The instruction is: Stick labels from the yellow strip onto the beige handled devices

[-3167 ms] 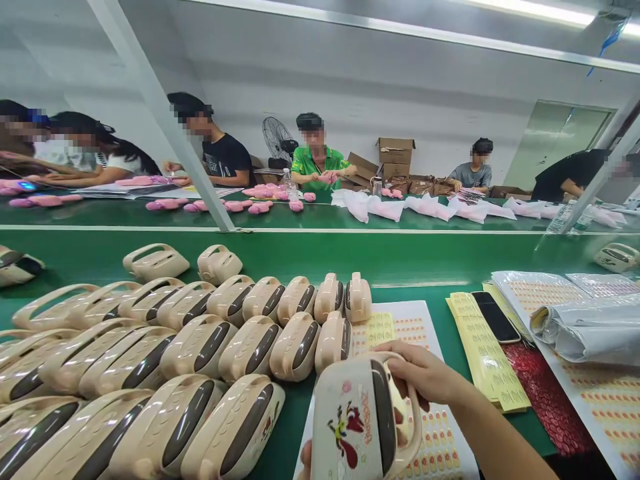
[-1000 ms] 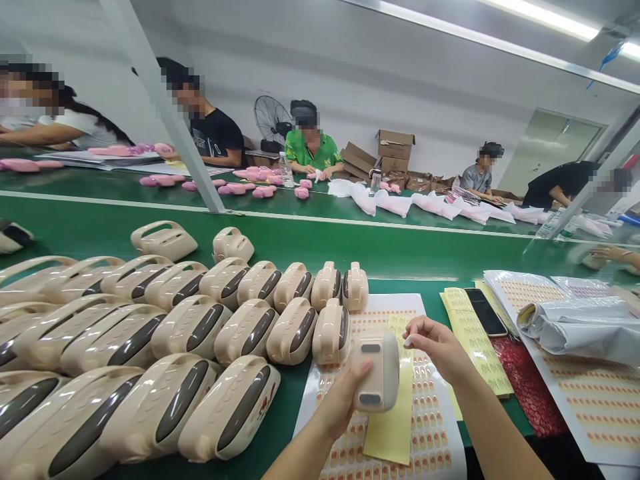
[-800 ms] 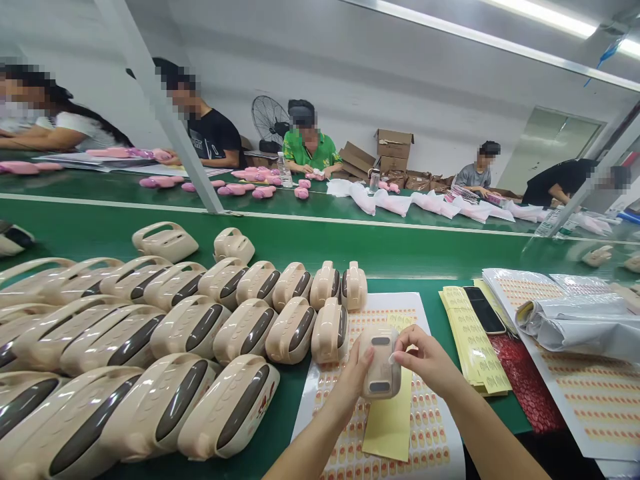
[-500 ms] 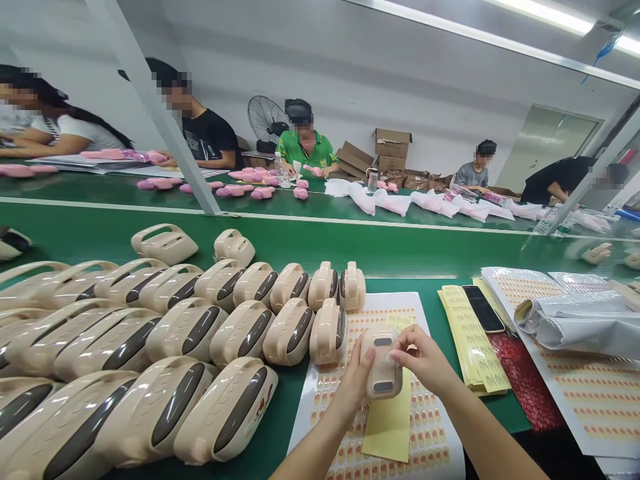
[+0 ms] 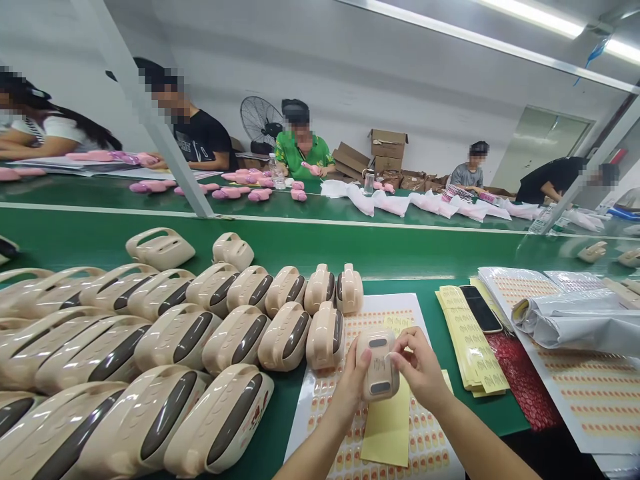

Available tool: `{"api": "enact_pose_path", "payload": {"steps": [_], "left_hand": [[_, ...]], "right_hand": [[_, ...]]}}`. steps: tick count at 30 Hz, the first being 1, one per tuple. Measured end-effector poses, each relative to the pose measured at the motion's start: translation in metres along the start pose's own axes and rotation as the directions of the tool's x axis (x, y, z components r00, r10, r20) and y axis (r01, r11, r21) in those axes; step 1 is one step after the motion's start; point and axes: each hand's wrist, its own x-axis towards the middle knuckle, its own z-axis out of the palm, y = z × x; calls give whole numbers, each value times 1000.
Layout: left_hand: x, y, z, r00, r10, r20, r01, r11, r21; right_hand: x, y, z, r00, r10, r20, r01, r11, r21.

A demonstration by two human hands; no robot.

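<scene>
The grip of the left hand [image 5: 351,379] is wrapped round a beige handset-shaped toy [image 5: 379,363], holding it up on end above the sticker sheet [image 5: 325,407] on the green table [image 5: 410,257], while the right hand [image 5: 417,367] pinches a small sticker [image 5: 387,358] against its face. It looks like the sticking-on step. Next, I'd say, it wants pressing flat and square.

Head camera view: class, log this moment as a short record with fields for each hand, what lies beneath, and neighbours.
left hand: grips small beige plastic toy case, held upright
right hand: fingertips pressed on case's side
beneath: white sticker sheet, yellow backing strip
neighbours: rows of beige cases on green belt
</scene>
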Motion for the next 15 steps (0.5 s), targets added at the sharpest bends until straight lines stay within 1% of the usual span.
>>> {"api": "enact_pose_path", "payload": {"steps": [2,3,4,5,6,8,9,10,11,12,13,14,15], "left_hand": [[-1,3,0,999,-29,-14,28,998,-53],[-2,4,0,998,-61,-6,60,993,-104],[-3,5,1,995,-95,18,97,981,-168],[-3,5,1,991,-120,51,129,964,-234],[-4,4,1,987,-136,87,156,944,-292],[-4,-2,0,979,-143,146,187,916,-355],[-4,-7,-1,975,-142,168,194,915,-354],[-3,-13,-3,971,-139,193,197,923,-330],[-1,-18,-6,967,-130,220,191,940,-284],[0,-24,-8,961,-116,251,174,959,-223],[1,-28,-11,954,-102,283,150,977,-154],[1,-31,-14,945,-96,313,127,988,-82],[0,-32,-16,937,-98,337,107,994,-8]], "right_hand": [[-1,6,-7,994,54,-97,-51,998,35],[-2,11,-10,983,97,-153,-97,995,12],[-4,17,-13,972,155,-174,-161,987,-21],[-6,23,-14,963,227,-144,-236,970,-50],[-8,30,-14,949,308,-64,-312,948,-65],[-12,40,-14,886,446,127,-443,895,-51],[-13,42,-15,855,488,175,-491,871,-30],[-12,43,-17,838,517,175,-523,852,-12],[-8,42,-20,834,533,140,-537,843,-6],[-3,39,-23,844,530,85,-530,848,-20],[6,34,-27,867,498,24,-496,866,-59],[17,28,-31,897,441,-33,-442,888,-129],[30,21,-33,927,367,-81,-376,898,-230]]}}
